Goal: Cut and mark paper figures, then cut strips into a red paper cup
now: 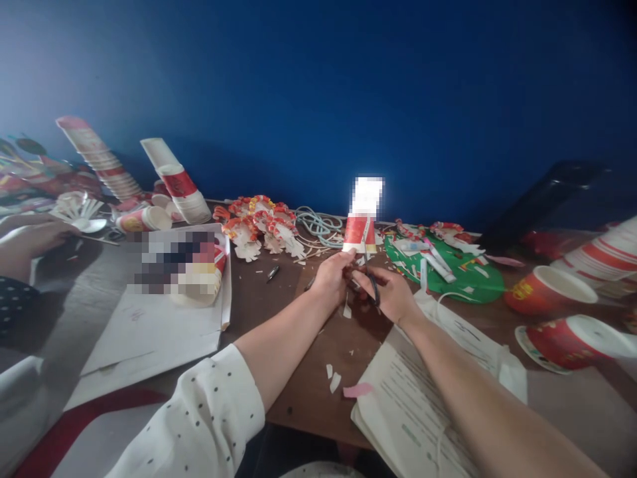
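Note:
In the middle of the view my left hand (pixel 332 279) is closed on a piece of red and yellow paper cup (pixel 353 230), held upright above the table. My right hand (pixel 391 292) grips dark-handled scissors (pixel 375 290), whose blades point up against the cup piece. A blurred bright patch hides the top of the piece. White paper scraps (pixel 335 382) lie on the brown table (pixel 288 392) below my hands. Just beyond my left hand sits a pile of cut red and white paper shapes (pixel 266 222).
On the left, another person's hand (pixel 42 236) is near white plastic spoons (pixel 89 212). Stacked paper cups (pixel 99 159) lean near the blue wall (pixel 318 99). A green disc (pixel 448 269) bears tubes and scraps. Red cups (pixel 535 292) and printed papers (pixel 403 385) lie at right.

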`<state>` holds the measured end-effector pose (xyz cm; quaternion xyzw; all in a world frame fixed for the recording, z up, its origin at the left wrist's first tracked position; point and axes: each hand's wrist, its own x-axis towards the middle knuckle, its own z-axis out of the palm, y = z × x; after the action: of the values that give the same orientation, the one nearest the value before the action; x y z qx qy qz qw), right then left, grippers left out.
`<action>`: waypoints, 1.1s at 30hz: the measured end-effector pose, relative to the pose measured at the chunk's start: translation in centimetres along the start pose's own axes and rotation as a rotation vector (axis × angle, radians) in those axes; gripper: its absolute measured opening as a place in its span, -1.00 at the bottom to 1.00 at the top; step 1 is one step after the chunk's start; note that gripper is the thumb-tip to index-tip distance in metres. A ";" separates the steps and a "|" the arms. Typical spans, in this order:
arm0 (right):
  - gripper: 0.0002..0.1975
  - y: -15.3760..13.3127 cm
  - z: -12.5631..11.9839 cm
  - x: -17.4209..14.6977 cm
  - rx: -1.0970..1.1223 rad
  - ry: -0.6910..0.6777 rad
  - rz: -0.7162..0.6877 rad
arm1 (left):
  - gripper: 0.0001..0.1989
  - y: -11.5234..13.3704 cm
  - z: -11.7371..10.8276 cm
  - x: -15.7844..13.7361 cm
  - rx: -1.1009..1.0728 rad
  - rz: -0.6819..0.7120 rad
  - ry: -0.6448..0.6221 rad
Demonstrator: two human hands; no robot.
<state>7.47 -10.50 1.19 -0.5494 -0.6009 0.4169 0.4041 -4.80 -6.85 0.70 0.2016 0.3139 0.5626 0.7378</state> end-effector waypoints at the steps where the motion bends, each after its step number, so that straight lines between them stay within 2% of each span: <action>1: -0.53 -0.1 0.0 0.0 0.002 0.011 0.008 | -0.80 -0.1 0.0 -0.1 0.011 -0.003 -0.007; 4: -0.54 -0.1 -0.1 0.1 0.012 0.011 0.008 | -0.82 -0.2 0.1 -0.3 0.021 0.001 0.002; 9: -0.59 -0.1 0.0 0.1 0.029 0.019 -0.035 | -0.84 -0.1 0.2 -0.3 -0.007 -0.060 -0.056; 16: -0.58 -0.3 0.1 -0.3 0.020 0.018 -0.053 | -0.88 -0.2 -0.1 0.0 -0.025 -0.009 0.053; 21: -0.55 -0.5 0.1 -0.5 -0.002 0.027 -0.051 | -0.84 -0.2 -0.2 0.0 0.018 -0.075 0.015; 26: -0.54 -0.6 0.3 -0.6 0.009 0.023 -0.044 | -0.81 -0.1 -0.1 -0.2 0.024 -0.122 -0.075; 33: -0.52 0.1 0.3 -0.2 0.071 0.065 -0.076 | -0.77 -0.5 0.1 -0.6 0.035 -0.144 -0.045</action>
<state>7.19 -10.76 0.99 -0.5247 -0.5927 0.4041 0.4583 -4.52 -7.53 0.59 0.2039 0.3208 0.4976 0.7797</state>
